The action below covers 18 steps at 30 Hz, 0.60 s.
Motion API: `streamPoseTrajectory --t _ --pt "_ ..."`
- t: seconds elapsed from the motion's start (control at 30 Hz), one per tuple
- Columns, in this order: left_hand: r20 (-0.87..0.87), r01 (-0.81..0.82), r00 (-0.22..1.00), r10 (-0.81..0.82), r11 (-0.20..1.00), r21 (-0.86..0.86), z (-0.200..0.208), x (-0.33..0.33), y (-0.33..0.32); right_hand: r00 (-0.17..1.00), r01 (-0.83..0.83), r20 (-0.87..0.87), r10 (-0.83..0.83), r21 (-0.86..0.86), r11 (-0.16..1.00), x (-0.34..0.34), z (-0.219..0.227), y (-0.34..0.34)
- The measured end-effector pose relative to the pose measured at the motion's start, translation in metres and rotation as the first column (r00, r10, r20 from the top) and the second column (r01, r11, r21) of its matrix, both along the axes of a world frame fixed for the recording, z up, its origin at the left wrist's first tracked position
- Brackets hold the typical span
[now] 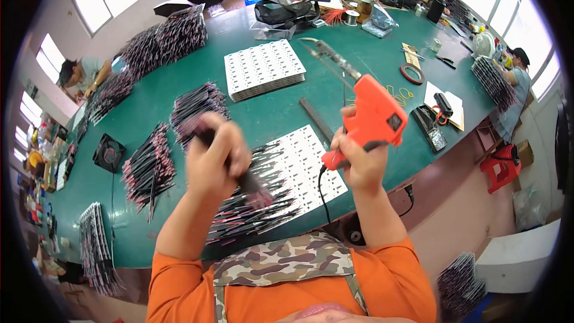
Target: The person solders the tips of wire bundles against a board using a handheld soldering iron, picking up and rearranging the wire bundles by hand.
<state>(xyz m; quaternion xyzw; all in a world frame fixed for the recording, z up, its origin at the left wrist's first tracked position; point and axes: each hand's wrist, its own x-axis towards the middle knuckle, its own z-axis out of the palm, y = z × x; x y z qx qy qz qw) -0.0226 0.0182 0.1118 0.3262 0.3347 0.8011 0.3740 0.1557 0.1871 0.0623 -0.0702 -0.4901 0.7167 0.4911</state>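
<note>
My right hand (362, 158) is wrapped round the handle of an orange-red soldering gun (378, 110), its thin metal tip pointing up and away from me. A black cord hangs from the gun's base. My left hand (216, 154), smeared by motion, is closed round a bundle of black leads (253, 188) with pinkish ends. Beneath that hand, a white board (314, 164) with rows of small dark marks lies on the green table, its left part covered by black leads (248, 218). Two piles of similar leads, one nearer (149, 164) and one farther (200, 104), lie to the left.
A stack of white boards (265, 66) stands beyond my hands, with a dark bar (316, 118) nearer. A small black fan (109, 152) sits at left. Tape (412, 74) and an open black case (429, 128) lie at right. Other people work around the table (350, 54).
</note>
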Motion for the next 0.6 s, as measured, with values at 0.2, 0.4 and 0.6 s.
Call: streamPoseTrajectory --t 0.2,0.4,0.6 --pt "0.218 0.141 0.974 -0.069 0.932 -0.334 -0.042 -0.004 0.062 0.978 -0.210 0.034 0.207 0.148 0.967 -0.002 -0.009 -0.044" --pt "0.281 0.300 0.931 -0.232 0.926 -0.229 -0.035 -0.003 0.076 0.943 -0.329 0.017 0.331 0.178 0.927 -0.008 -0.027 -0.050" --pt "0.224 -0.006 0.974 0.033 0.993 -0.120 -0.031 -0.019 0.065 0.957 -0.273 0.126 0.262 0.076 0.959 0.000 -0.038 -0.060"
